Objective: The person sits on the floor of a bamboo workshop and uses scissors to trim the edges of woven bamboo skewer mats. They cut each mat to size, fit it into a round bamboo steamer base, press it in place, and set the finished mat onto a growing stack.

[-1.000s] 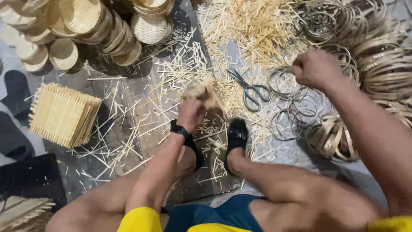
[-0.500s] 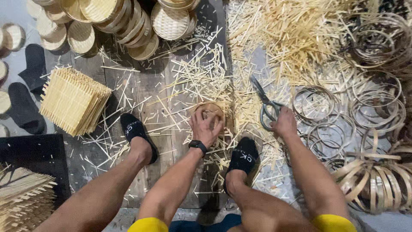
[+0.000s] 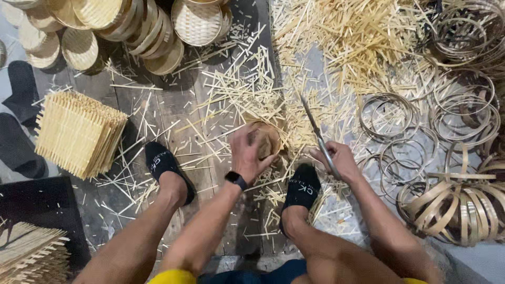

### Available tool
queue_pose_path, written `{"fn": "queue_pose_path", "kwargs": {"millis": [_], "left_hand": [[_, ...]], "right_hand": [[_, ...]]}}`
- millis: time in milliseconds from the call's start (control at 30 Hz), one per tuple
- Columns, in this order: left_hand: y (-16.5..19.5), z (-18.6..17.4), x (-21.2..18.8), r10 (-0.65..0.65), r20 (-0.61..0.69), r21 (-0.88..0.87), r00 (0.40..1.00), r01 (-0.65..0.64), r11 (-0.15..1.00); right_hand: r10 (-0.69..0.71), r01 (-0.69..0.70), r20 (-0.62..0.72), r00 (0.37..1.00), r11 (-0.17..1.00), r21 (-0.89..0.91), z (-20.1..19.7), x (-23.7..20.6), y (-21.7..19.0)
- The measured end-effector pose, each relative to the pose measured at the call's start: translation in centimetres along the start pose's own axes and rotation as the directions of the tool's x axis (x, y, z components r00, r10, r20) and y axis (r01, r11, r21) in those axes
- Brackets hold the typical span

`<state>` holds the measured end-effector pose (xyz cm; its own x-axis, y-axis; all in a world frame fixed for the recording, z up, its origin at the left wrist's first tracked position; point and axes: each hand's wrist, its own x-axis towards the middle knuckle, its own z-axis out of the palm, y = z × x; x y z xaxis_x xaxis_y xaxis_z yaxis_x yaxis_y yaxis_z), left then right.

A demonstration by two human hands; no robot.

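Note:
My left hand presses down on a small round woven bamboo basket that sits on the wooden floor between my feet. A black watch is on that wrist. To the right, my right hand grips the handles of metal scissors, whose blades point up and away toward the basket's right side. My two feet in black socks rest on either side of the basket, amid scattered bamboo trimmings.
A stack of square woven bamboo mats lies at left. Finished round baskets pile up at the top. Bamboo hoops and coiled strips fill the right. Loose slivers cover the floor. Black sandals lie far left.
My right hand picked the scissors up off the floor and brought them toward the basket. My left hand stayed on the basket.

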<state>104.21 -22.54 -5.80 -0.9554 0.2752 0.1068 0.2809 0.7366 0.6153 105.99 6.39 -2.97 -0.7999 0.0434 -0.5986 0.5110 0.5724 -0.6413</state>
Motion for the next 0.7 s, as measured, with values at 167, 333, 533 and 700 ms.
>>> {"fn": "queue_pose_path", "kwargs": {"millis": [167, 333, 533, 700], "left_hand": [[0.8, -0.3, -1.3, -0.063, -0.085, -0.096, 0.994, 0.055, 0.994], [0.3, -1.3, -1.4, -0.203, 0.037, -0.218, 0.979, 0.206, 0.954], [-0.5, -0.5, -0.5, -0.058, 0.119, -0.016, 0.991, 0.061, 0.998], [-2.2, -1.6, -1.0, 0.066, 0.11, -0.042, 0.992, -0.061, 0.997]], "right_hand": [[0.004, 0.002, -0.017, 1.0, 0.932, 0.363, 2.3, -3.0, -2.1], [-0.338, 0.301, -0.189, 0.922, 0.933, -0.198, 2.7, -3.4, -2.1], [-0.031, 0.031, 0.008, 0.999, 0.999, -0.032, 1.8, -3.4, -1.6], [-0.215, 0.26, -0.201, 0.956, 0.938, 0.228, 5.7, -4.6, -3.0]]}}
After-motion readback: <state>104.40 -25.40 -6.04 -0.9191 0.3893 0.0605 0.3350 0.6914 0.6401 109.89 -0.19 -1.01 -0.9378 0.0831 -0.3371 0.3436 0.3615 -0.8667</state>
